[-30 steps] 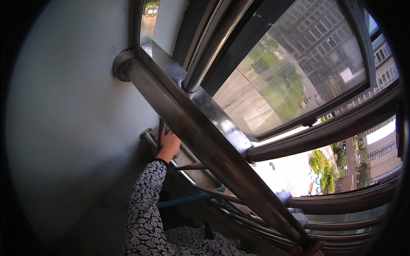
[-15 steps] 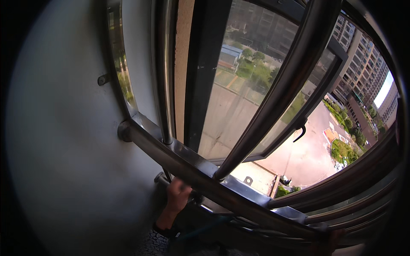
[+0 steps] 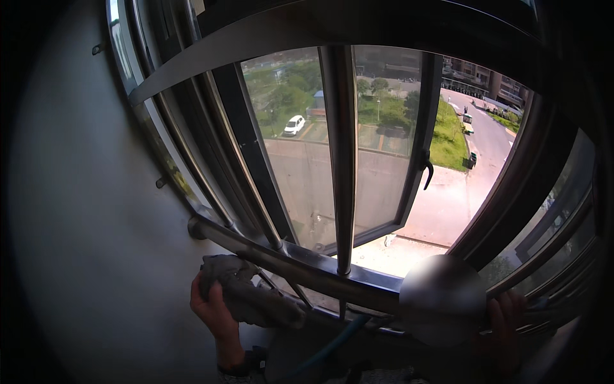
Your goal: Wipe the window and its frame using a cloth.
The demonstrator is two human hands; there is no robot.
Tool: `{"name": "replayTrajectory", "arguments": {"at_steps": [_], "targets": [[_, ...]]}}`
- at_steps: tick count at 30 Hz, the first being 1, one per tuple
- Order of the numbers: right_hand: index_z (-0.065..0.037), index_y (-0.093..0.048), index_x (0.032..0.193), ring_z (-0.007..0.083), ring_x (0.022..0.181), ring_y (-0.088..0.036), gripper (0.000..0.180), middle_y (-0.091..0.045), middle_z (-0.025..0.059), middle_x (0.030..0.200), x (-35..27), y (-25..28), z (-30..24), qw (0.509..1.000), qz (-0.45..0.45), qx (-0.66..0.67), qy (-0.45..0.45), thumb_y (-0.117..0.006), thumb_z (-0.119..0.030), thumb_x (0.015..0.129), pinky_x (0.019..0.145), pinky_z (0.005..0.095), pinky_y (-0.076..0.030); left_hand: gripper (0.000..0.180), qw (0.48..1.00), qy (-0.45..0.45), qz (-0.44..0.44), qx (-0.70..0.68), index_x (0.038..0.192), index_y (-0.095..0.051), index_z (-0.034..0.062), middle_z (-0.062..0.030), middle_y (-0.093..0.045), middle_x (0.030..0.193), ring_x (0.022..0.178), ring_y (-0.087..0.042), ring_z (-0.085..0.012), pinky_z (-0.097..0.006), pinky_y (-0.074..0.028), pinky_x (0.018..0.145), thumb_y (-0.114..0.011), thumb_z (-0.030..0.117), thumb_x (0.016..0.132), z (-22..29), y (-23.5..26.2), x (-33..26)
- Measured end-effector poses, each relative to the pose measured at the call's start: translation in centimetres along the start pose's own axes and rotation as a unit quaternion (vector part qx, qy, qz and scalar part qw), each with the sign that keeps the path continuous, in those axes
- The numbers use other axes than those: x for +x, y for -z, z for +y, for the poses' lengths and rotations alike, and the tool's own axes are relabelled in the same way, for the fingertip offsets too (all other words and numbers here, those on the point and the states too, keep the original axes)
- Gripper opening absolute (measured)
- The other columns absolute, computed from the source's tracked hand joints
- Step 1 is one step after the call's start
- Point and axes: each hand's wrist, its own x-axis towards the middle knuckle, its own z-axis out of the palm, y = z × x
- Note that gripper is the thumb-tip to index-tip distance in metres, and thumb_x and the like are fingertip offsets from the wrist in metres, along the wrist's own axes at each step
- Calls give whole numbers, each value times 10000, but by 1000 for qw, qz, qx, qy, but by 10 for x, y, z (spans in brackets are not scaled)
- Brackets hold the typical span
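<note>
Head view: the left hand (image 3: 214, 312) is raised at the lower left, just under a horizontal steel rail (image 3: 288, 262) of the window grille. Its fingers are closed around a grey cloth (image 3: 252, 296), a crumpled, dull rag that bunches at the top of the fist and trails rightward in a thick fold. The cloth lies against the underside of the rail, its upper end wrapped in the grip and its loose end hanging free to the right of the hand.

At the lower right, the right hand (image 3: 505, 326) rests against the curved bars (image 3: 543, 301) there; it is dark and partly hidden behind a blurred patch, so whether its fingers are clasped or loose cannot be told.

A vertical steel bar (image 3: 341, 160) rises from the rail. Beyond it a casement window (image 3: 384, 141) with a black handle (image 3: 428, 171) stands open. A teal hose (image 3: 332, 342) runs below the rail. A pale wall (image 3: 83, 224) fills the left.
</note>
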Motion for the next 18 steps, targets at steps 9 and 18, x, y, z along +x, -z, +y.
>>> {"name": "replayTrajectory", "arguments": {"at_steps": [9, 18], "targets": [[-8, -512, 1164, 330, 1174, -420, 603, -443, 158, 1222, -7, 12, 2, 995, -10, 95, 18, -765, -181, 645, 916, 471, -345, 365, 992, -66, -65, -89, 1161, -497, -56, -156, -585, 1076, 952, -614, -248, -348, -538, 836, -567, 103, 839, 55, -28, 2], [-85, -566, 1056, 336, 959, -575, 435, -531, 162, 1130, 4, 34, -43, 942, 17, 252, 223, -774, -194, 690, 761, 393, -497, 282, 965, -31, -143, -219, 1072, -555, -49, -158, -618, 1001, 897, -636, -266, -362, -552, 802, -569, 49, 808, 87, -50, -30]]}}
